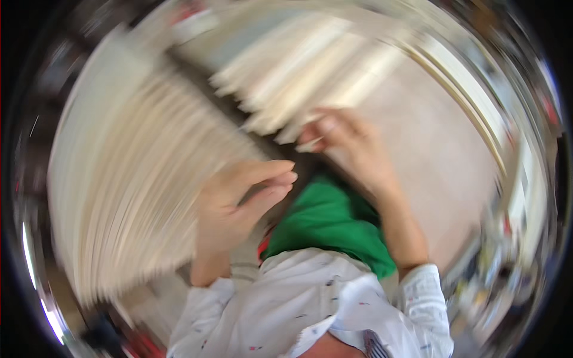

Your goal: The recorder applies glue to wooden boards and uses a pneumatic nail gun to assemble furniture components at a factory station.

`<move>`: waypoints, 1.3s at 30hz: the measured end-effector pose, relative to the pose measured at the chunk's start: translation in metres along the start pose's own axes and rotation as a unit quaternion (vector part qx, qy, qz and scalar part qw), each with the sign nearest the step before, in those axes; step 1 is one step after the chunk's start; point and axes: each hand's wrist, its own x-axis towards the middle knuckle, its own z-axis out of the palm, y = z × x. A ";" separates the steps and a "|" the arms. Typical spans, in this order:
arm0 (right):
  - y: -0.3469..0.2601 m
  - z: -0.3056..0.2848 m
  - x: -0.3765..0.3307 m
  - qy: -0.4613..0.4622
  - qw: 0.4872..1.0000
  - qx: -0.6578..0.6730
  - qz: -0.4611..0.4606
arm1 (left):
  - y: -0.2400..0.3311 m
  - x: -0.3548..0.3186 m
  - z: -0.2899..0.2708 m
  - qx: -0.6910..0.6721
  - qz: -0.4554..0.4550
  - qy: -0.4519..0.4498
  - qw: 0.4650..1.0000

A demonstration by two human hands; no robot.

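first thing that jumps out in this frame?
The big fan of pale wooden strips filling the left, blurred by motion, with a second stack at top centre. Mid-frame, the right hand pinches a small pale piece at that stack's edge; the left hand hangs open above a green cloth.

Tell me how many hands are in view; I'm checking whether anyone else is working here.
2, both the person's own. The left hand is beside the big fanned stack of pale sheets. The right hand touches the smaller stack above. Blur could hide others near the rim.
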 end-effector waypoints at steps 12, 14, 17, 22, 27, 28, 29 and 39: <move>0.088 -0.050 -0.367 0.754 0.606 -0.025 0.250 | -0.074 0.020 0.336 -0.080 0.208 -0.536 0.814; 0.117 -0.039 -0.380 0.823 0.508 -0.062 0.247 | -0.082 0.004 0.353 -0.018 0.307 -0.524 0.794; 0.147 -0.039 -0.400 0.839 0.342 -0.279 0.318 | -0.077 -0.011 0.356 0.075 0.368 -0.556 0.741; 0.102 -0.080 -0.418 0.839 0.303 -0.395 0.218 | -0.075 -0.008 0.354 0.122 0.333 -0.571 0.741; 0.070 -0.138 -0.442 0.760 0.510 -0.351 0.198 | -0.067 -0.010 0.352 0.210 0.317 -0.552 0.742; 0.063 -0.148 -0.442 0.766 0.581 -0.187 0.202 | -0.074 -0.011 0.353 0.202 0.327 -0.550 0.741; 0.065 -0.156 -0.446 0.758 0.603 -0.157 0.194 | -0.079 -0.011 0.354 0.193 0.337 -0.548 0.740; 0.033 -0.182 -0.470 0.674 0.716 0.043 0.180 | -0.067 -0.004 0.355 0.274 0.347 -0.533 0.721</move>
